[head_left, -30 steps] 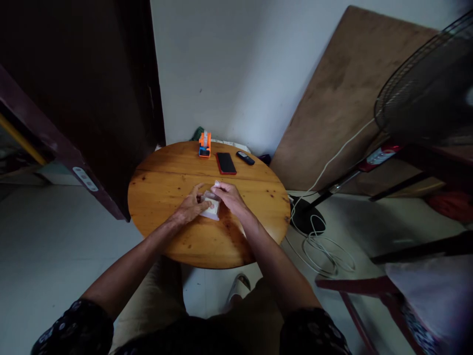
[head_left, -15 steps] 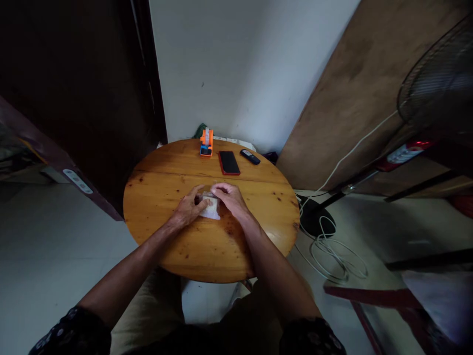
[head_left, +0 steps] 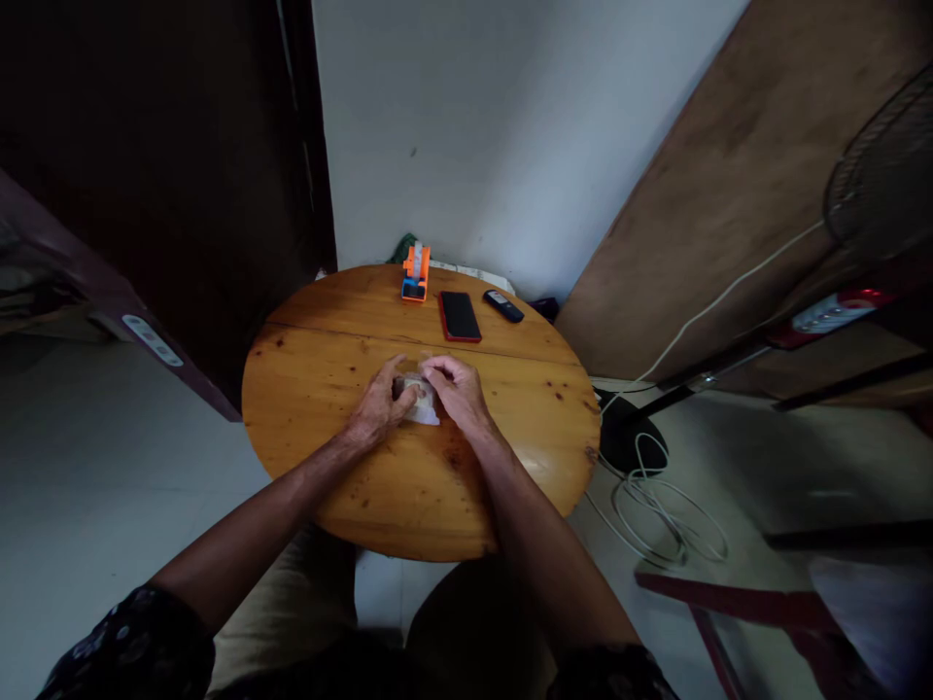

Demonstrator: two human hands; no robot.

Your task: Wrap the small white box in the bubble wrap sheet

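A small white packet [head_left: 424, 412] in clear plastic lies on the round wooden table [head_left: 306, 408], close to its middle. My left hand [head_left: 380, 401] grips the packet from the left, its thumb pressed on top and its index finger stretched along the far side. At the packet's upper right corner, my right hand [head_left: 459, 391] has thumb and fingers pinched together on the plastic edge. Fingers cover part of the packet, so what is inside cannot be made out.
An orange and blue tape dispenser [head_left: 416, 274], a red-edged black phone [head_left: 461, 316] and a dark remote-like handset [head_left: 502, 305] rest towards the table's far side. A pedestal fan [head_left: 885, 170] and a coiled white cable [head_left: 667, 515] are on the right.
The view has shifted slightly, moving the table items a little right and up. Both hands stay at the packet; my left thumb lies further over it.
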